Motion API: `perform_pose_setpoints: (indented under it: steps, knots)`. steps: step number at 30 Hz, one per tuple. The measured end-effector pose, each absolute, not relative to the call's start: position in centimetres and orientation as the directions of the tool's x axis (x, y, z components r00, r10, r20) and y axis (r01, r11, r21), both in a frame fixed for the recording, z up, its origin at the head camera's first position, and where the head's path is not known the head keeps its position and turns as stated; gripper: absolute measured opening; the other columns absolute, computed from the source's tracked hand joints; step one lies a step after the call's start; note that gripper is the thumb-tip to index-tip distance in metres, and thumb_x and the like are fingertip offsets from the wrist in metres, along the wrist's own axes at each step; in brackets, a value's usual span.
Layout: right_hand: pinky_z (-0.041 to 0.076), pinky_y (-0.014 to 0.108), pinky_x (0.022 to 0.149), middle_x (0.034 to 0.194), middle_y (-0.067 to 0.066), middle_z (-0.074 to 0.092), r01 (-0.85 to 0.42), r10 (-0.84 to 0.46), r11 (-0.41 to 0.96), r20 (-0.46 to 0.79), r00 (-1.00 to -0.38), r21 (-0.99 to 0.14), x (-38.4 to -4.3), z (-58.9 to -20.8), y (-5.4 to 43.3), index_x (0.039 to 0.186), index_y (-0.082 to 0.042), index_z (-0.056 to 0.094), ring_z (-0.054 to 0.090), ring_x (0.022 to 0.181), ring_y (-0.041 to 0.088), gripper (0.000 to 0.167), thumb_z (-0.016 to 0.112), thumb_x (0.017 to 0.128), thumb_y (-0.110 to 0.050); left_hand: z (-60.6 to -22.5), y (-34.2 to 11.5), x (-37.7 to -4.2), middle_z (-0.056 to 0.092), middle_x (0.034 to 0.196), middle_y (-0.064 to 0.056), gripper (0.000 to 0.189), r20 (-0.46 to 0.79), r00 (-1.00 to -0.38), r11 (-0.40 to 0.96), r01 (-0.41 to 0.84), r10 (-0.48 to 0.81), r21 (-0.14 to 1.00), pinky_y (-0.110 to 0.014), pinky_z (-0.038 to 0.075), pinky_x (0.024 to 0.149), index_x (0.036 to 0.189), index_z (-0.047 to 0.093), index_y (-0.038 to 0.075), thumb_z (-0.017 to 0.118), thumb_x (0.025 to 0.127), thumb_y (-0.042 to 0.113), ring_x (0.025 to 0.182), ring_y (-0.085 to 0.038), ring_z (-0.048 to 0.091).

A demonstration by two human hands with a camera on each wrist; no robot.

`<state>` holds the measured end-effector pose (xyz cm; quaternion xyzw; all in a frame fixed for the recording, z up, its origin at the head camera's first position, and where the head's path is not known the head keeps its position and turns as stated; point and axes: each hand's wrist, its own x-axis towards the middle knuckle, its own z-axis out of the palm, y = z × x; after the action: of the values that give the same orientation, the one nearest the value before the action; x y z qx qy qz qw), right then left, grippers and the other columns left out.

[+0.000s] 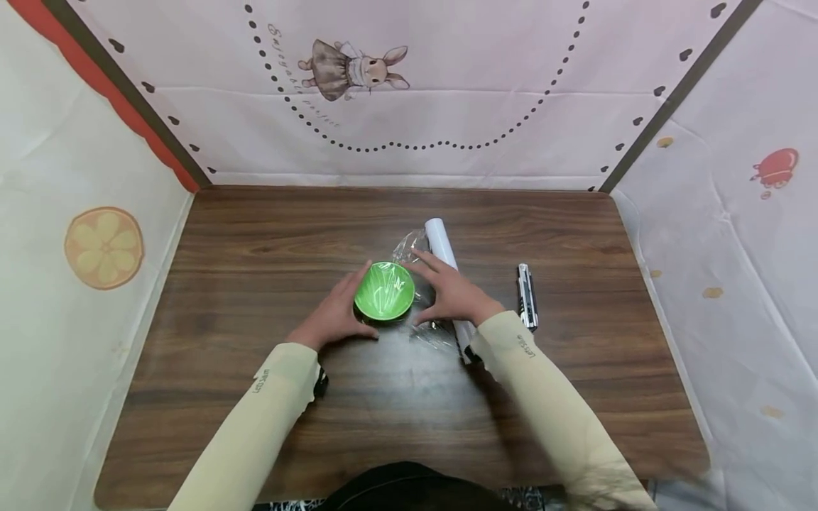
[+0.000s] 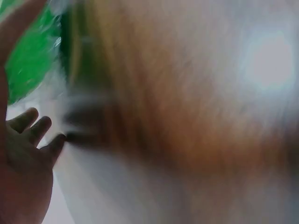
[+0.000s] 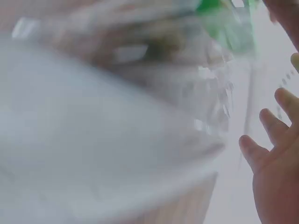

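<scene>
A small green bowl (image 1: 385,292) stands on the table with clear plastic film stretched across its top. My left hand (image 1: 336,312) is at the bowl's left side, its fingers and thumb spread around that edge. On the other side, my right hand (image 1: 454,291) is held with fingers apart over loose clear film (image 1: 406,248), its fingertips close to the bowl's right rim. Beneath the right hand lies a white roll (image 1: 441,241), partly hidden by it. The left wrist view shows the left hand (image 2: 30,163) with fingers extended; the right hand (image 3: 280,154) looks similar in its wrist view.
A black and silver box cutter (image 1: 527,297) lies to the right of the roll. The brown wooden table (image 1: 255,234) is bounded by printed cloth walls at the back, left and right. Light glares off the table in front of the bowl.
</scene>
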<state>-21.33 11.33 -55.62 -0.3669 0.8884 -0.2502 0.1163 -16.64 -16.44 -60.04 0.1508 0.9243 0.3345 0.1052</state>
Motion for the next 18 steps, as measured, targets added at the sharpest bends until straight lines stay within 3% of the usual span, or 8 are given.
perform_pose_setpoints:
  steps: [3,9,12,18]
  knots:
    - [0.035,0.053,0.112,0.161,0.009,0.019,-0.538,-0.650,0.639,-0.013,-0.759,-0.549,-21.3,-55.1,13.8,0.151,-0.025,0.032,0.026,0.146,0.033,0.103,0.087,0.067,-0.046,-59.0,-16.5,-16.6,0.017,0.161,-0.015,0.136,-0.078,-0.934,0.745,0.226,0.349,0.628,-0.065,0.030,0.109,0.155,0.002,0.036,0.088,0.053,0.061,0.145,-0.042,0.022]
    - [0.042,0.052,0.105,0.147,0.013,0.041,-0.426,-0.473,0.741,0.048,-0.880,-0.520,-21.0,-55.3,18.8,0.142,-0.016,0.048,0.045,0.132,0.033,0.061,0.072,0.088,-0.032,-56.6,-15.3,-17.3,0.018,0.161,-0.015,0.108,0.011,-0.938,0.787,0.298,0.347,0.540,-0.065,0.019,0.114,0.156,0.006,0.033,0.068,0.075,0.069,0.148,-0.038,0.015]
    - [0.045,0.053,0.100,0.138,0.014,0.048,-0.311,-0.345,0.812,0.024,-0.938,-0.494,-20.9,-55.5,21.0,0.136,-0.015,0.054,0.051,0.124,0.034,0.046,0.064,0.094,-0.028,-55.9,-13.9,-18.0,0.019,0.160,-0.015,0.100,0.029,-0.929,0.802,0.333,0.368,0.495,-0.062,0.016,0.117,0.156,0.012,0.027,0.060,0.080,0.070,0.148,-0.038,0.014]
    - [0.047,0.053,0.094,0.129,0.016,0.054,-0.084,-0.125,0.888,-0.060,-0.990,-0.453,-20.7,-56.0,24.6,0.131,-0.011,0.057,0.055,0.115,0.035,0.040,0.061,0.095,-0.028,-55.2,-10.8,-18.8,0.020,0.160,-0.016,0.098,-0.019,-0.915,0.844,0.364,0.403,0.393,-0.062,0.012,0.118,0.156,0.015,0.028,0.055,0.080,0.076,0.149,-0.038,0.013]
